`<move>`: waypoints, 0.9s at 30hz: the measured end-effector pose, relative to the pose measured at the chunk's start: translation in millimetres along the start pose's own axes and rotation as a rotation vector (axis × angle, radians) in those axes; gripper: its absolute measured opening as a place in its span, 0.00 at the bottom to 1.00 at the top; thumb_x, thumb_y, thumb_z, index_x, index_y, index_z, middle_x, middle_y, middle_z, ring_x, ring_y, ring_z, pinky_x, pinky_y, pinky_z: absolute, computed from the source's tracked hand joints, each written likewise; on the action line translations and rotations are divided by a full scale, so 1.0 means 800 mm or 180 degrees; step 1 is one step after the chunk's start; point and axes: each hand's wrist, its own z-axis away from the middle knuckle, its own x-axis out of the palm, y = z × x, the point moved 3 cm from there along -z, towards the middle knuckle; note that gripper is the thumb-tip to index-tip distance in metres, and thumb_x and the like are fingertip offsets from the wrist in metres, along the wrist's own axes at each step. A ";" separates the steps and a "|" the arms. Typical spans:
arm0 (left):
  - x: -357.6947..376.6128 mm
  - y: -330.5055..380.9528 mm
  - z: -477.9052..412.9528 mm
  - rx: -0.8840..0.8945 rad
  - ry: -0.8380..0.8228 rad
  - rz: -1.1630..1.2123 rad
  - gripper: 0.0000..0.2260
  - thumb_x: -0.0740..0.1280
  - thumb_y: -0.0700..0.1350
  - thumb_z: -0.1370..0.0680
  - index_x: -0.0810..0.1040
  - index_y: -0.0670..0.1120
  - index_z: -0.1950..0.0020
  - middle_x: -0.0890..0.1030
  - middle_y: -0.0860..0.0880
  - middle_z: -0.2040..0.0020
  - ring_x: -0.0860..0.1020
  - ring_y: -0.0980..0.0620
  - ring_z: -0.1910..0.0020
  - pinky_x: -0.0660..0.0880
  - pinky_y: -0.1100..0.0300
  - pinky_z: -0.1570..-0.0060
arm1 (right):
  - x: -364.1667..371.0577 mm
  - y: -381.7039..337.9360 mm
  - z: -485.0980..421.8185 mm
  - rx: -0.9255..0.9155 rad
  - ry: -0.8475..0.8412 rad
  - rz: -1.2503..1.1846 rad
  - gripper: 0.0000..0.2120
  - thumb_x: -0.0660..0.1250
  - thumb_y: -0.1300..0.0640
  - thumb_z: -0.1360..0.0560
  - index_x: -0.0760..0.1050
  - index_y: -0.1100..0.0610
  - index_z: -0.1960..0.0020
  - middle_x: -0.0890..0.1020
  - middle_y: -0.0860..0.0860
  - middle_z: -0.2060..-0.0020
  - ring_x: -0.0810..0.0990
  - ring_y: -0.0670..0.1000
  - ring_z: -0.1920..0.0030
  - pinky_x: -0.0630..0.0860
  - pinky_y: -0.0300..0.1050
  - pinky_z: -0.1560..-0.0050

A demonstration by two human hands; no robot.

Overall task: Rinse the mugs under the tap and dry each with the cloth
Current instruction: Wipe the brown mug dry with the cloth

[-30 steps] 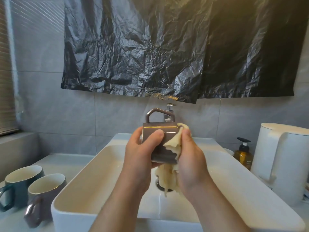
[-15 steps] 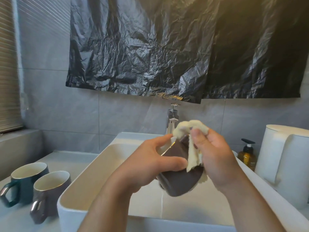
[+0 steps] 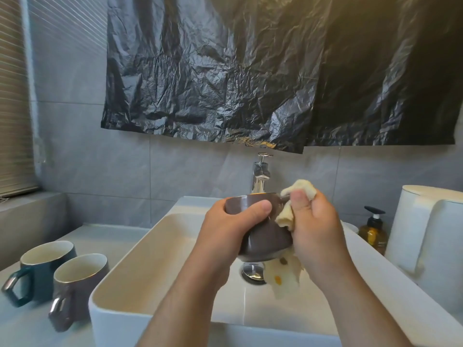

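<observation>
While the left hand (image 3: 233,221) clamps its grip round the upper wall of the brown mug (image 3: 265,239), thumb laid across the front, the right hand (image 3: 318,226) has its grip pinched on the pale cloth (image 3: 303,191), pressing a fold against the rim as the rest hangs below the base. The mug is held roughly upright in the air over the white basin (image 3: 155,246), just in front of the tap (image 3: 260,176). Glazed and likely wet, it could twist out of the one-handed hold under hard rubbing and strike the basin; the trailing cloth end could dip and soak. A teal mug (image 3: 47,266) and a grey mug (image 3: 80,284) stand on the surface (image 3: 25,321) at left.
</observation>
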 end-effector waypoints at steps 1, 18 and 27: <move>-0.004 0.001 -0.002 0.0002 0.0063 0.0015 0.18 0.75 0.50 0.34 0.85 0.42 0.48 0.87 0.40 0.51 0.85 0.45 0.56 0.81 0.55 0.58 | 0.003 0.000 0.001 -0.0016 -0.0244 0.0058 0.09 0.58 0.53 0.16 0.77 0.50 0.50 0.81 0.45 0.62 0.78 0.38 0.63 0.73 0.32 0.64; -0.011 -0.005 -0.009 0.0083 0.0121 -0.0282 0.25 0.76 0.55 0.38 0.85 0.41 0.46 0.87 0.39 0.50 0.85 0.41 0.53 0.80 0.52 0.54 | 0.006 0.009 0.000 -0.0074 -0.0536 0.0789 0.11 0.56 0.49 0.16 0.71 0.49 0.56 0.78 0.46 0.64 0.79 0.49 0.61 0.70 0.37 0.67; -0.007 -0.007 -0.010 0.0018 -0.0158 -0.0231 0.29 0.76 0.59 0.40 0.84 0.44 0.44 0.88 0.44 0.49 0.86 0.45 0.50 0.81 0.56 0.52 | 0.002 0.004 0.005 -0.0285 0.0327 0.0725 0.16 0.56 0.42 0.20 0.73 0.50 0.59 0.76 0.44 0.67 0.75 0.51 0.62 0.69 0.39 0.65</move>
